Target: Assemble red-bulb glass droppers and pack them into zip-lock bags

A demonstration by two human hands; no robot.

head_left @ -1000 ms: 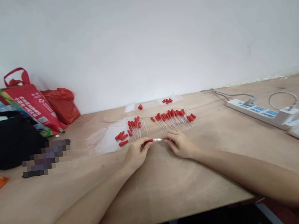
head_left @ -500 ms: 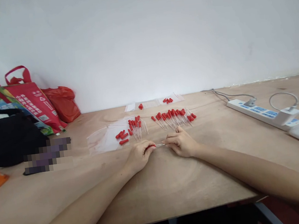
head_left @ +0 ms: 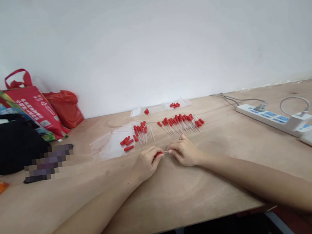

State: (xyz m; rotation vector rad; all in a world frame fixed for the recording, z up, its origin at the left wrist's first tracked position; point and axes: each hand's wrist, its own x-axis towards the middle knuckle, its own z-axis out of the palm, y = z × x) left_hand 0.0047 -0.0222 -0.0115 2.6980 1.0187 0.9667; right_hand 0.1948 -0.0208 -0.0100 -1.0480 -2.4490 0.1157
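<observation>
Head view: one bench (head_left: 210,190), its far edge along a pale wall (head_left: 147,49).
Left hand (head_left: 146,164): fingers pinched together on a red cap (head_left: 158,154), most of it hidden by them.
Right hand (head_left: 185,152): fingers closed up around a thin clear tube (head_left: 165,152), near the left hand, with only a little tube showing in between.
Cap and tube: lined up end to end above the bench, midway between its left and right sides, nearer the near edge than the piles are; how far the tube sits inside the cap is hard to make out.
Right pile: red-topped droppers (head_left: 177,120) in a fanned row, beyond the right hand toward the far edge.
Left pile: a smaller bunch of droppers (head_left: 142,127), bare tubes (head_left: 150,132) just to its right.
Loose caps (head_left: 129,148): a few, at the right end of flat clear bags (head_left: 105,148).
Far edge: clear packets (head_left: 135,112) with red caps showing at two spots.
Far left corner: a red shopping bag (head_left: 37,109), a red plastic bag (head_left: 65,111) and a black bag (head_left: 8,146).
Right side: a white power strip (head_left: 260,114) with a charger (head_left: 297,120) plugged in.
</observation>
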